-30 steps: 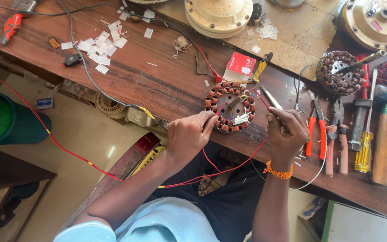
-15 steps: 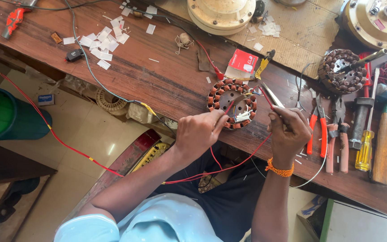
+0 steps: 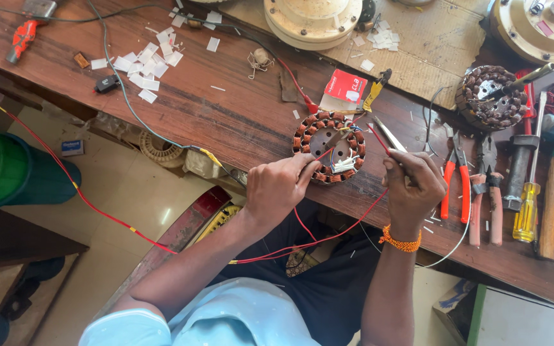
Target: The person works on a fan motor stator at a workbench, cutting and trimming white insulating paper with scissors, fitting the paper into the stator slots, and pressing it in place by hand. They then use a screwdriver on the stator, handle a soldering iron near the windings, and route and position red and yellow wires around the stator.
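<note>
Left hand pinches a red wire at the wound stator – right hand grips tweezers (tips up)

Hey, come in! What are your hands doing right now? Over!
Left hand steadying copper-wound stator at bench edge. Right hand gripping metal tool, tip by red wire. Pliers lie alongside, apart.

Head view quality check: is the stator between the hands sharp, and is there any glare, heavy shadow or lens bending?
Head view: the copper-wound stator and both hands, left hand and right hand, are sharp with no motion blur; light is soft and even, shadows faint; the pale floor at left is bright, with a small sheen; the workbench edge runs tilted, bending only slightly.
</note>
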